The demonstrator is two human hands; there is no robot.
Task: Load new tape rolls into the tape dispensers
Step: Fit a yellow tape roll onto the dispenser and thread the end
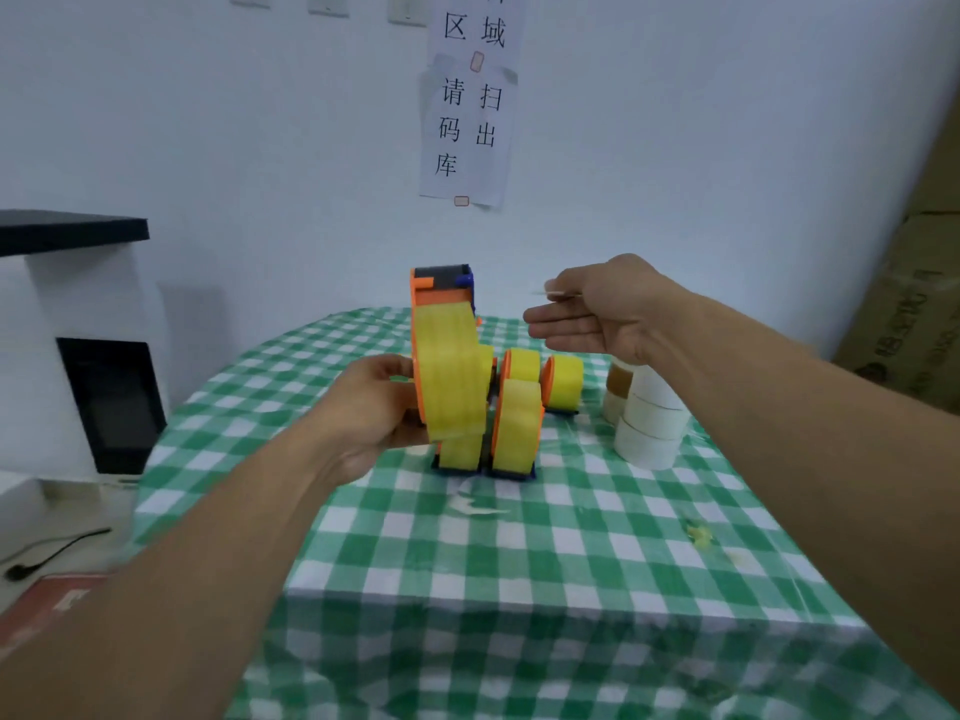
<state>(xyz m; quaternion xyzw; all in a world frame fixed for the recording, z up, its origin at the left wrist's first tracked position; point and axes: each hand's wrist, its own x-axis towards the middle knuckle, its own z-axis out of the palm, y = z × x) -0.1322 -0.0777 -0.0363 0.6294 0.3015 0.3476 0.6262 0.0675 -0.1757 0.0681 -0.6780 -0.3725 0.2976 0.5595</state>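
1. Currently the left hand (374, 407) grasps an orange tape dispenser (427, 302) from its side, fingers curled round the frame. It holds the dispenser upright and clear of the desk (467, 589). A yellow tape roll (452, 387) already sits in it, its band running up toward the dark roller (444, 277) at the head.
2. The right hand (597, 314) hovers just right of that head, apart from it, with the fingers stretched out flat. A thin pale sliver (545, 292) shows at the thumb side, possibly a tape end, but I cannot tell whether it is pinched.
3. The step in hand looks like threading the free end over the roller. To do it well, grip the frame only, off the sticky band. Draw the end straight along the roll's own line so it neither skews nor folds on itself.
4. Hold the dispenser steady above the other loaded dispensers (517, 428), which stand on the desk just behind and below it — a dip could knock them.
5. White tape rolls (649, 423) stand stacked to the right, near the desk edge — reach round them with care.
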